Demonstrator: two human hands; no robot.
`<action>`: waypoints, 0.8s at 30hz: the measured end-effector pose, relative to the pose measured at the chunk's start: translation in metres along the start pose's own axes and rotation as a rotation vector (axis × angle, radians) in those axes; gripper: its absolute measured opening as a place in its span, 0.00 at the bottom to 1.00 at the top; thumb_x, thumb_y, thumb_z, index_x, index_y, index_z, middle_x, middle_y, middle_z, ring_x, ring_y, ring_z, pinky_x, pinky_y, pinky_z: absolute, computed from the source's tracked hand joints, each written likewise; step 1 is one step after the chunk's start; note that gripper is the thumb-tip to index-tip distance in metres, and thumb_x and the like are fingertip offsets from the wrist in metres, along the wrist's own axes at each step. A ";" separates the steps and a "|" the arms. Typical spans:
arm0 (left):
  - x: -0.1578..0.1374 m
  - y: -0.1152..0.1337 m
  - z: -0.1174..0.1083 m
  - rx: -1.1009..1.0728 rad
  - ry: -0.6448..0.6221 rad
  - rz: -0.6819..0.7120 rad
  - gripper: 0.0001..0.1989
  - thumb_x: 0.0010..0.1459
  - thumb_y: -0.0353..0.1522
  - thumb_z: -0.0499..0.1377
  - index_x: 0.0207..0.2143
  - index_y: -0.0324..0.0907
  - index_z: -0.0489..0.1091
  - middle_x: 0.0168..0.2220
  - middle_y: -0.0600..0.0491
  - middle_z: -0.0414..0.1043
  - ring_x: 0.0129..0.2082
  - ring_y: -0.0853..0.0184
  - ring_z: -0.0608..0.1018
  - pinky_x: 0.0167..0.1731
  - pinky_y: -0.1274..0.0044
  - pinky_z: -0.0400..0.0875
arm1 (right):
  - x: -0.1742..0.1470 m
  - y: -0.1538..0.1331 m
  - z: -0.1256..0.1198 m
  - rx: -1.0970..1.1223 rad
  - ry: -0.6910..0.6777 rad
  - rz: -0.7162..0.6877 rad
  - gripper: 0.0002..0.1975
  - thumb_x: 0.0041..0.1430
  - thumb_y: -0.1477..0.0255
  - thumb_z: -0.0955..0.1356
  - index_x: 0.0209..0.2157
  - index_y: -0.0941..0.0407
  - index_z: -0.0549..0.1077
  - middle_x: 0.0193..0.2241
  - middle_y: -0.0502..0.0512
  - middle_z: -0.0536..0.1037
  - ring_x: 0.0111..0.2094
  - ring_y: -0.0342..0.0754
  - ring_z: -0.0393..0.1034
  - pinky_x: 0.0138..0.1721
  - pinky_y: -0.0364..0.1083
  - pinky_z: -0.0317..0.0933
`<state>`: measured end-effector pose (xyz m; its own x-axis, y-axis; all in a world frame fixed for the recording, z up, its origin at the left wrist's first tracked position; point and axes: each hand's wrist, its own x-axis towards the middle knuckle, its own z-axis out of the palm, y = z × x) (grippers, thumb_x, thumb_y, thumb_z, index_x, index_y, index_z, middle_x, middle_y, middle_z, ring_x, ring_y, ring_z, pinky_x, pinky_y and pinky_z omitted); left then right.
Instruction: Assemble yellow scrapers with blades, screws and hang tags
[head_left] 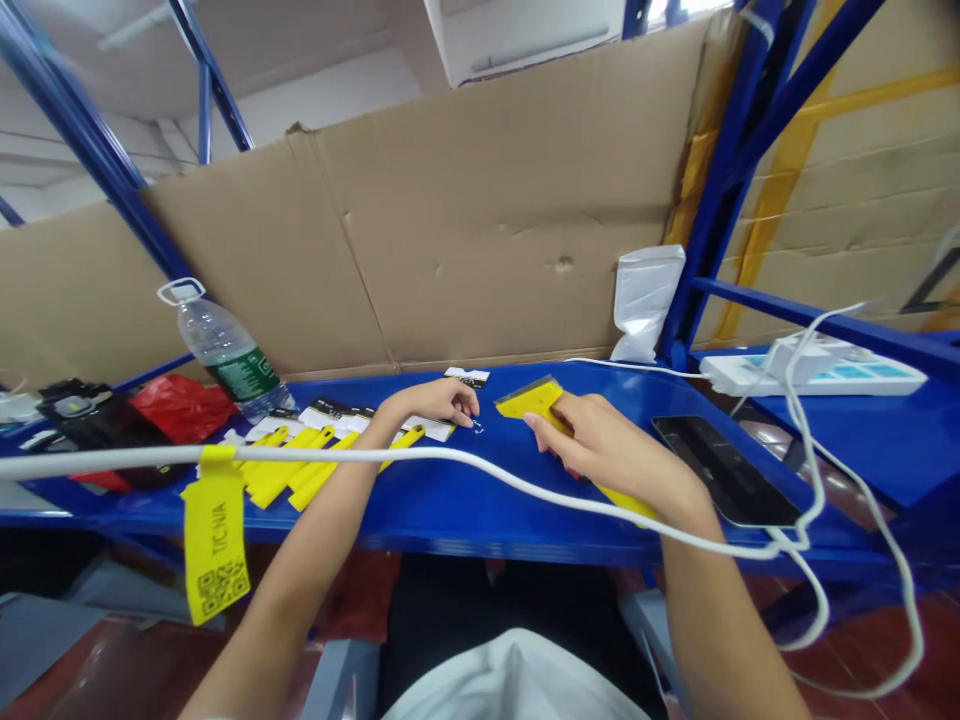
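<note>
My right hand (600, 440) is wrapped round a yellow scraper (531, 400), whose wide head with a dark edge points to the upper left. Part of its yellow handle shows below my palm. My left hand (446, 400) hovers low over the blue tabletop with its fingers curled together; anything between them is hidden. Beside those fingertips lie a few tiny whitish bits (478, 427), too small to name. Under and left of my left forearm several yellow handled tools (285, 465) lie in a row, their ends on black-and-white cards (337, 415). Another such card (466, 377) rests behind my left hand.
A large plastic bottle (229, 350) and a red bag (174, 408) stand at the left. A phone (724, 470) and a power strip (817, 372) lie at the right. A white cable (495, 475) with a yellow tag (215, 540) crosses in front. Cardboard (487, 220) walls the back.
</note>
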<state>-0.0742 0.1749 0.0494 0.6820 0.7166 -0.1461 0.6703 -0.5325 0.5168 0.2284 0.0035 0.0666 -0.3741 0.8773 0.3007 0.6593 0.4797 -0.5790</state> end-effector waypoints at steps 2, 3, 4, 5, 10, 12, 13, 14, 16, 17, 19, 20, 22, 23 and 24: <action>-0.001 -0.002 0.003 -0.003 -0.002 0.004 0.13 0.56 0.36 0.73 0.42 0.40 0.84 0.40 0.46 0.87 0.40 0.60 0.83 0.40 0.74 0.72 | 0.000 -0.001 -0.002 -0.010 0.020 0.016 0.24 0.79 0.54 0.62 0.34 0.54 0.75 0.34 0.59 0.84 0.32 0.51 0.77 0.36 0.48 0.62; -0.002 -0.003 0.005 -0.001 0.003 0.003 0.13 0.57 0.37 0.72 0.42 0.40 0.84 0.40 0.46 0.86 0.39 0.60 0.83 0.40 0.74 0.71 | 0.001 -0.002 -0.002 -0.016 0.033 0.023 0.24 0.80 0.54 0.61 0.34 0.54 0.75 0.34 0.59 0.84 0.32 0.52 0.77 0.36 0.49 0.62; -0.003 -0.004 0.008 0.001 0.011 0.000 0.12 0.59 0.38 0.71 0.41 0.40 0.84 0.39 0.47 0.86 0.38 0.60 0.83 0.39 0.74 0.71 | 0.002 -0.002 -0.002 -0.025 0.044 0.029 0.25 0.80 0.53 0.61 0.33 0.54 0.75 0.34 0.60 0.84 0.32 0.52 0.78 0.37 0.49 0.62; -0.004 -0.004 0.010 0.004 0.020 -0.004 0.12 0.60 0.39 0.70 0.40 0.40 0.84 0.38 0.47 0.86 0.37 0.61 0.82 0.38 0.74 0.70 | 0.003 -0.003 -0.002 -0.035 0.051 0.034 0.26 0.79 0.53 0.61 0.32 0.54 0.75 0.33 0.60 0.83 0.32 0.52 0.77 0.37 0.49 0.62; -0.007 -0.003 0.018 -0.001 0.060 -0.015 0.14 0.60 0.42 0.71 0.38 0.40 0.84 0.36 0.47 0.85 0.33 0.61 0.81 0.34 0.73 0.67 | 0.007 -0.003 0.002 -0.014 0.045 0.027 0.27 0.79 0.52 0.62 0.30 0.54 0.75 0.29 0.57 0.82 0.28 0.50 0.76 0.35 0.49 0.63; -0.009 0.000 0.019 -0.016 0.078 -0.005 0.15 0.60 0.43 0.71 0.37 0.40 0.83 0.35 0.47 0.85 0.33 0.61 0.80 0.33 0.73 0.67 | 0.007 -0.002 0.004 0.061 0.051 0.012 0.27 0.79 0.52 0.63 0.31 0.54 0.76 0.27 0.55 0.82 0.26 0.48 0.76 0.34 0.48 0.64; -0.011 0.003 0.019 -0.028 0.091 0.007 0.15 0.61 0.43 0.71 0.37 0.40 0.83 0.36 0.47 0.85 0.33 0.61 0.81 0.34 0.73 0.67 | 0.008 -0.001 0.005 0.104 0.062 0.003 0.26 0.79 0.52 0.63 0.32 0.54 0.77 0.26 0.53 0.81 0.25 0.47 0.76 0.34 0.47 0.65; -0.013 0.006 0.018 -0.040 0.108 0.025 0.15 0.61 0.43 0.71 0.38 0.40 0.83 0.37 0.46 0.85 0.35 0.61 0.81 0.36 0.73 0.68 | 0.008 0.001 0.005 0.143 0.081 -0.005 0.25 0.79 0.52 0.64 0.33 0.54 0.78 0.26 0.52 0.81 0.24 0.47 0.75 0.33 0.47 0.65; -0.017 0.015 0.014 -0.080 0.171 0.082 0.15 0.64 0.44 0.69 0.41 0.40 0.83 0.41 0.46 0.85 0.38 0.61 0.81 0.40 0.72 0.70 | 0.009 0.003 0.006 0.207 0.149 -0.005 0.25 0.78 0.52 0.65 0.33 0.54 0.78 0.25 0.52 0.81 0.23 0.46 0.75 0.32 0.47 0.66; -0.020 0.020 0.013 -0.122 0.224 0.124 0.16 0.65 0.45 0.69 0.41 0.41 0.83 0.42 0.46 0.84 0.40 0.61 0.81 0.43 0.72 0.71 | 0.010 0.004 0.007 0.242 0.195 -0.004 0.25 0.78 0.51 0.66 0.33 0.54 0.78 0.26 0.52 0.81 0.23 0.46 0.75 0.32 0.46 0.67; -0.024 0.031 0.010 -0.322 0.379 0.235 0.17 0.64 0.46 0.71 0.40 0.41 0.83 0.42 0.47 0.83 0.42 0.62 0.80 0.47 0.71 0.71 | 0.013 0.005 0.007 0.357 0.277 -0.008 0.24 0.77 0.51 0.67 0.33 0.55 0.78 0.28 0.53 0.82 0.23 0.44 0.75 0.30 0.45 0.67; -0.025 0.036 0.009 -0.437 0.445 0.281 0.17 0.63 0.46 0.73 0.40 0.41 0.82 0.42 0.47 0.82 0.42 0.62 0.80 0.47 0.71 0.71 | 0.014 0.004 0.007 0.446 0.309 -0.009 0.24 0.75 0.51 0.68 0.33 0.55 0.77 0.28 0.53 0.82 0.22 0.44 0.74 0.28 0.45 0.67; -0.027 0.046 0.009 -0.642 0.556 0.356 0.17 0.61 0.45 0.75 0.38 0.41 0.82 0.41 0.49 0.80 0.41 0.65 0.78 0.46 0.73 0.70 | 0.016 -0.001 0.009 0.676 0.337 0.007 0.22 0.71 0.50 0.72 0.33 0.54 0.75 0.27 0.50 0.80 0.18 0.42 0.70 0.21 0.44 0.62; -0.027 0.050 0.010 -0.722 0.594 0.381 0.17 0.59 0.45 0.77 0.37 0.41 0.82 0.41 0.50 0.80 0.41 0.66 0.77 0.45 0.73 0.70 | 0.016 -0.006 0.011 0.799 0.333 0.028 0.21 0.69 0.50 0.73 0.33 0.53 0.74 0.25 0.49 0.78 0.17 0.42 0.67 0.17 0.43 0.59; -0.027 0.054 0.011 -0.793 0.620 0.398 0.17 0.57 0.44 0.78 0.36 0.41 0.83 0.41 0.50 0.79 0.40 0.67 0.76 0.44 0.74 0.70 | 0.017 -0.011 0.014 0.915 0.319 0.050 0.21 0.67 0.51 0.75 0.33 0.53 0.73 0.24 0.47 0.76 0.15 0.41 0.64 0.15 0.42 0.57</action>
<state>-0.0538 0.1219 0.0721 0.3931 0.7784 0.4895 -0.0984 -0.4937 0.8640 0.2059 0.0123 0.0677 -0.0755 0.9248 0.3729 -0.1434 0.3600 -0.9219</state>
